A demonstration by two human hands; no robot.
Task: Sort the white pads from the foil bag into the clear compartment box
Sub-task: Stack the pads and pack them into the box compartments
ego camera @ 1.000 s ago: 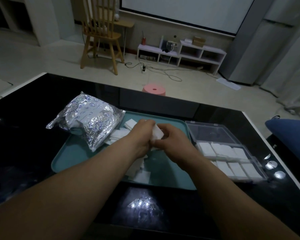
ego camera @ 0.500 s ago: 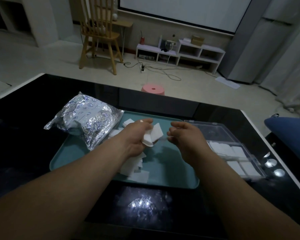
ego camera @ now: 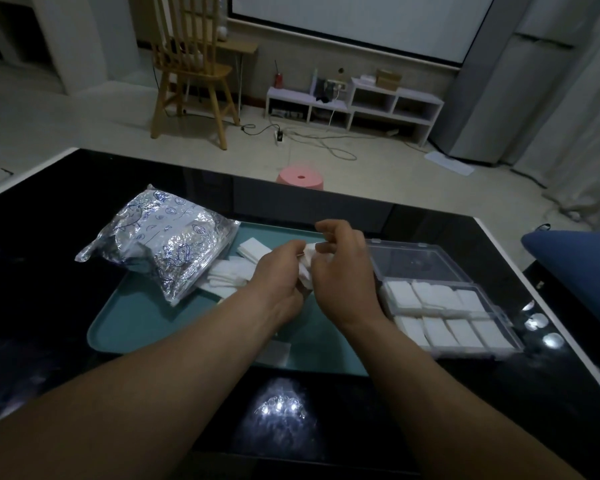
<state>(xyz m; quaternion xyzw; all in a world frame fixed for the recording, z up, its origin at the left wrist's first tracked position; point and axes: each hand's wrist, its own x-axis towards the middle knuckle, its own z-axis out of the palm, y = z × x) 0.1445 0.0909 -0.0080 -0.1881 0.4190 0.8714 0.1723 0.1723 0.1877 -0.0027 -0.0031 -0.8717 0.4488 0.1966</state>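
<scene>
Surface: black glossy table [ego camera: 32, 306], teal tray [ego camera: 132, 327].
Left hand [ego camera: 278, 282]: fingers closed on white pads [ego camera: 307, 263].
Right hand [ego camera: 343, 271]: pinching pads at their 3 o'clock.
Box: clear compartment box [ego camera: 458, 313], 3 o'clock of hands.

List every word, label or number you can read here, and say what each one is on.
No text is readable.
foil bag: blue printed drawings and marks, too blurred to read.
cardboard box on the white shelf: too small to read.
clear compartment box: no label visible.

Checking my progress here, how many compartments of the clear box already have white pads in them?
8: four along the back row and four along the front row of the clear box. All visible compartments look filled; the right hand may hide some.
</scene>
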